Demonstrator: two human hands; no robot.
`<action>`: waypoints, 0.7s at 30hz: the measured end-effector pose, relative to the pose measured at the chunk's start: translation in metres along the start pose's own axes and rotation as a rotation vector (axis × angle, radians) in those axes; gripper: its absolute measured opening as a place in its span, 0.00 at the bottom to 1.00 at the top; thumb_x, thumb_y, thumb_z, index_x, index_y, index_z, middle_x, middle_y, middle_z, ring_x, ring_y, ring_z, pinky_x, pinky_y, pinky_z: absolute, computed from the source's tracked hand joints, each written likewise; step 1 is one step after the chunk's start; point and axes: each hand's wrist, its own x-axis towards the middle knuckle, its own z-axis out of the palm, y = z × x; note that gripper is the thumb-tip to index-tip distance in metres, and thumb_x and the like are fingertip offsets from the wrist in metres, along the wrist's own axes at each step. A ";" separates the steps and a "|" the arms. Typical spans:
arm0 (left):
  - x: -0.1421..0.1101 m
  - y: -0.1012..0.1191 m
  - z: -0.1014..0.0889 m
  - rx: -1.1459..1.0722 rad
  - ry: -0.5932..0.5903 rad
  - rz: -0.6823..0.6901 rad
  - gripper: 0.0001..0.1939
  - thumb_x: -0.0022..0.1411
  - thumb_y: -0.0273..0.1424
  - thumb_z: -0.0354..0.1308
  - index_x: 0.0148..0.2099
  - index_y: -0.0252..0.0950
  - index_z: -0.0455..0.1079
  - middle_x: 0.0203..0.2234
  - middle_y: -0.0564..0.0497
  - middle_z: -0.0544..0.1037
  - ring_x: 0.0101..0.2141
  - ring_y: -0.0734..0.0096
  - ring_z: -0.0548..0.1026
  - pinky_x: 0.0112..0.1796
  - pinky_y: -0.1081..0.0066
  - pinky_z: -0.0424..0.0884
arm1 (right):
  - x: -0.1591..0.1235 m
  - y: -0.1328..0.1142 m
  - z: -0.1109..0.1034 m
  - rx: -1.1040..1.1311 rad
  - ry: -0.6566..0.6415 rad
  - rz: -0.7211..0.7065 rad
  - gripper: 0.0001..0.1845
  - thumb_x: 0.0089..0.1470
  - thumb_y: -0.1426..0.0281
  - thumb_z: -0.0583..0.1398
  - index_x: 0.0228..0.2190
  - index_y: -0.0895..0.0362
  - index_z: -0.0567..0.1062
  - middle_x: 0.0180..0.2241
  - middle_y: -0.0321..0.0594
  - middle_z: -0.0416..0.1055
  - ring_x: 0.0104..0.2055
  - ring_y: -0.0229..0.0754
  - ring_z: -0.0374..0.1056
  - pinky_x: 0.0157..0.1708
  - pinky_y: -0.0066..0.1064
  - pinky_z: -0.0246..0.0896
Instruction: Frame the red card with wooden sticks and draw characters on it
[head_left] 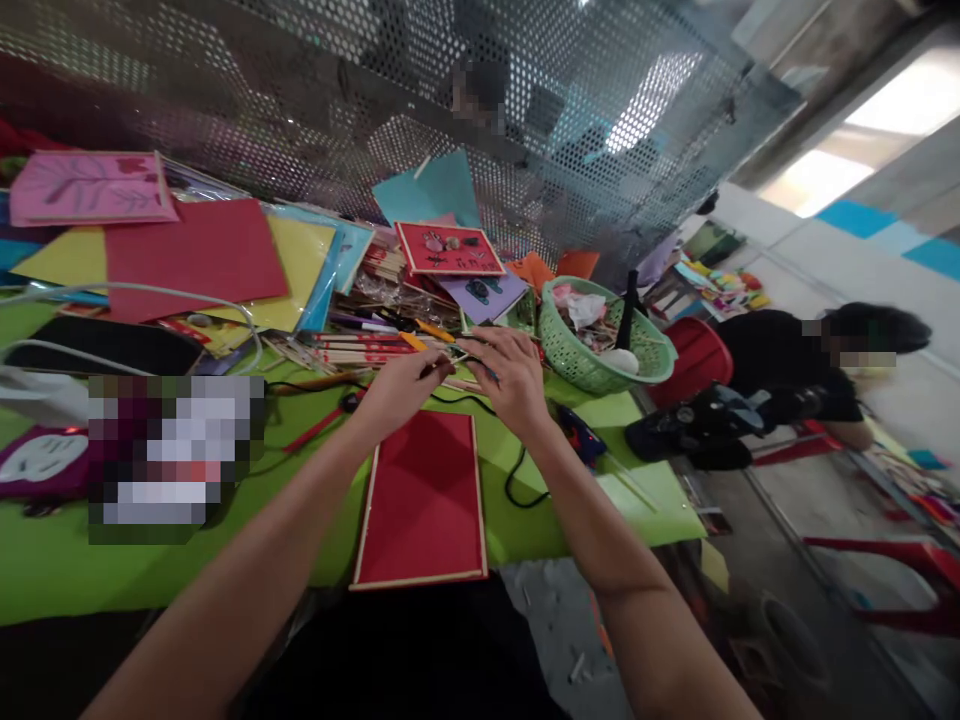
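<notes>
Two hands (pixel 401 388) (pixel 514 378) | near rectangular red card (pixel 426 495) | thin pale edging (pixel 420 580)

No lettering, brand or number can be read with certainty.
Just above the middle of the frame, a red decorated card (pixel 450 249) bears a row of dark strokes along its lower edge; they look like written characters, though at this size and blur I can't make them out. Left of centre, the red-and-white strips (pixel 360 350) on the table (pixel 300 545) carry what may be print, too small to read. The patch at left is pixelated.
</notes>
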 end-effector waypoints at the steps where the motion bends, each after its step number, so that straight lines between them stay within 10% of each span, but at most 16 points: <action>1: -0.001 0.000 0.001 0.017 -0.025 0.010 0.13 0.65 0.41 0.54 0.35 0.38 0.73 0.29 0.52 0.77 0.33 0.66 0.71 0.38 0.69 0.62 | -0.003 0.003 0.002 0.011 -0.012 0.008 0.14 0.67 0.66 0.59 0.51 0.46 0.80 0.52 0.39 0.78 0.57 0.48 0.68 0.60 0.43 0.58; 21: -0.005 0.004 0.017 -0.047 -0.087 -0.093 0.14 0.68 0.39 0.52 0.31 0.37 0.69 0.23 0.55 0.67 0.26 0.72 0.61 0.28 0.73 0.56 | -0.017 -0.002 0.005 -0.172 -0.071 0.066 0.18 0.71 0.62 0.53 0.35 0.52 0.80 0.32 0.41 0.77 0.44 0.48 0.66 0.47 0.40 0.50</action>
